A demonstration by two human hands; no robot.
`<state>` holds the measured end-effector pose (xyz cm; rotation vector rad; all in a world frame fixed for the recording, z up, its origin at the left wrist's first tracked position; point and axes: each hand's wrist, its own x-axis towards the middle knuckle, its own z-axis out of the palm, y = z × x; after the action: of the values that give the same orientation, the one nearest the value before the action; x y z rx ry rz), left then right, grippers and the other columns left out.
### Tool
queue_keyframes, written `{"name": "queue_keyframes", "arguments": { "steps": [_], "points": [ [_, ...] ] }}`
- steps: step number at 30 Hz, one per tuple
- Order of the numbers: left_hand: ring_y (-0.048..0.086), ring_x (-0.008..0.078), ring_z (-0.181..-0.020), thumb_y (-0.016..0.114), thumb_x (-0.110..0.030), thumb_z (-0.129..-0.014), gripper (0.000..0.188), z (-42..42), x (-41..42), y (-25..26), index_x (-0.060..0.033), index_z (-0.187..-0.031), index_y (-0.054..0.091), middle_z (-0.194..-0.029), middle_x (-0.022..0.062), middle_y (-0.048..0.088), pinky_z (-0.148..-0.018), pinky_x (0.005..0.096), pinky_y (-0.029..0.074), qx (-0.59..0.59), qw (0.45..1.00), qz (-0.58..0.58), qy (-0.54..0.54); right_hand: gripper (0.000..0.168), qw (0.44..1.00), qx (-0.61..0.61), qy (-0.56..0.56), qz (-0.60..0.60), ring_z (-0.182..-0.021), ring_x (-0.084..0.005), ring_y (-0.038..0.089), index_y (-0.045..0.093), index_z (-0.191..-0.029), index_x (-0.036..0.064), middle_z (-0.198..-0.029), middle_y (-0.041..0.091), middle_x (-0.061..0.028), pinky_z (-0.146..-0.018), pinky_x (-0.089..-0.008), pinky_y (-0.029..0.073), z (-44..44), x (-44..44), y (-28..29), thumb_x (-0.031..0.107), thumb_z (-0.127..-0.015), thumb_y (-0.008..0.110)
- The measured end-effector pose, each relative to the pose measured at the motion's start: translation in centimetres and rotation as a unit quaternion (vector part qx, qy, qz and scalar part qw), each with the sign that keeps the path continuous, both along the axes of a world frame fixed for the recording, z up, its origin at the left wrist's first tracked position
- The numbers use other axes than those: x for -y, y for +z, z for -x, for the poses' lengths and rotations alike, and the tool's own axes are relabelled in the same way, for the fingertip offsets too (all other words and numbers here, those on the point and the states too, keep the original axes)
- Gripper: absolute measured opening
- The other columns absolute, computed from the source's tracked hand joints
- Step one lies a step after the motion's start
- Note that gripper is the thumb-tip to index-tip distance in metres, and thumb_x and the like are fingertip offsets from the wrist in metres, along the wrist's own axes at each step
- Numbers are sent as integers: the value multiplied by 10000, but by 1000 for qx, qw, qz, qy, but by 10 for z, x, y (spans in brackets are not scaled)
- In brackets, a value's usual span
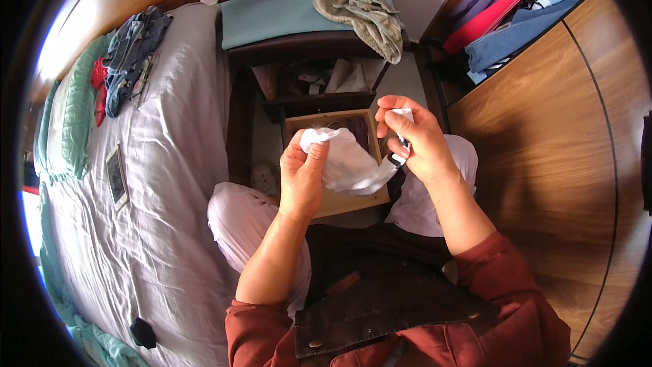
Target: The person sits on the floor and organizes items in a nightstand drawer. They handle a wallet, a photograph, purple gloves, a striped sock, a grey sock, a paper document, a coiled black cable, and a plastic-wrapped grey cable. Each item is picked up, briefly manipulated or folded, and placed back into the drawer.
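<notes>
My left hand (pixel 303 173) pinches the bunched edge of a thin white plastic bag (pixel 349 163), which hangs between my hands. In my right hand (pixel 420 135) is a small white object (pixel 403 117) with a dark part near its lower end; its kind is unclear. The bag's lower right end reaches toward that object, and whether it is attached cannot be told. Behind and below the bag an open wooden drawer (pixel 351 207) stands between my knees, with dark items inside that the bag partly hides.
A bed (pixel 173 173) at the left bears a phone (pixel 117 177), folded jeans (pixel 130 56) and a small black item (pixel 142 333). Ahead, a beige cloth (pixel 364 18) lies on a nightstand with a blue cover (pixel 275 15). Wooden cabinet doors (pixel 550 163) and clothes (pixel 530 25) are at the right.
</notes>
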<state>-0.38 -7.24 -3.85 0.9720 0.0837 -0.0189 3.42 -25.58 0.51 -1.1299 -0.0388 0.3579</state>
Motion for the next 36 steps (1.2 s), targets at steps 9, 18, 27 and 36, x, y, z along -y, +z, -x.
{"name": "queue_keyframes", "arguments": {
  "steps": [9, 18, 27, 36],
  "points": [
    [501, 54, -721, 573, -192, -863, 174, 1, 1, 0, -35, -921, 529, -816, 11, 573, -639, 193, 420, -7, 996, -90, -4, 152, 971, 113, 6, 212, -533, -11, 450, 563, -917, 19, -684, 509, 35, -431, -146, 347, 12, -36, -3, 140, -832, 597],
    [544, 67, -720, 543, -209, -882, 166, 0, 3, 4, -46, -906, 562, -815, 18, 598, -651, 209, 450, -23, 998, 50, -20, 129, 1000, -9, 1, -1, -490, -37, 447, 521, -925, 56, -711, 523, -3, -350, -155, 276, 10, -20, -2, 161, -854, 548],
    [509, 57, -791, 600, -105, -836, 160, 2, 1, 2, -44, -980, 572, -876, -9, 579, -720, 194, 413, 32, 998, -6, -54, 89, 992, 89, 23, 88, -634, -35, 469, 552, -905, 47, -793, 535, 18, -550, -164, 374, 11, -5, 4, 108, -840, 549],
    [471, 63, -741, 584, -85, -844, 91, -1, 4, -4, -9, -891, 564, -825, 2, 539, -681, 194, 393, 132, 965, -222, 39, 89, 981, 118, 29, 149, -806, -59, 494, 547, -903, 28, -860, 561, 8, -728, -194, 397, 13, -5, -2, 76, -828, 549]
  ]
}}
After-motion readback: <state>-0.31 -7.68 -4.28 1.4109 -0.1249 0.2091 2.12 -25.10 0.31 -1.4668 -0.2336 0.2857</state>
